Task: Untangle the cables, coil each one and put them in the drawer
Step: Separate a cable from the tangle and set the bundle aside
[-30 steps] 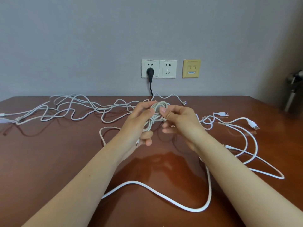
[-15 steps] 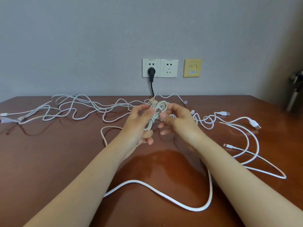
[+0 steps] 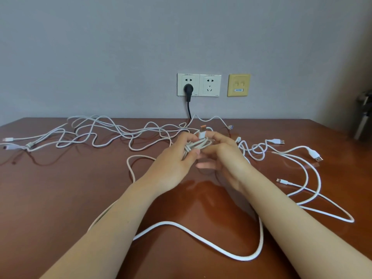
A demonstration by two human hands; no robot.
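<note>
Above the middle of the brown table (image 3: 60, 198), my left hand (image 3: 173, 166) grips a small coil of off-white cable (image 3: 198, 144) in its curled fingers. My right hand (image 3: 223, 158) pinches the same coil from the right, and the coil's USB plug (image 3: 202, 132) sticks up between my hands. A tangle of thin grey-white cables (image 3: 96, 133) sprawls across the far left of the table. White USB cables (image 3: 302, 170) loop at the right. A thick white cable (image 3: 201, 236) curves under my forearms. No drawer is in view.
On the grey wall sit two white sockets (image 3: 199, 84) with a black plug (image 3: 188, 90) in the left one, its cord dropping behind the table. A yellow data socket (image 3: 239, 85) is beside them. A metal object (image 3: 364, 117) stands at the right edge.
Both hands have lowered a little with the coil. The USB plug end now stands upright above the coil, and my right fingers have shifted round the bundle.
</note>
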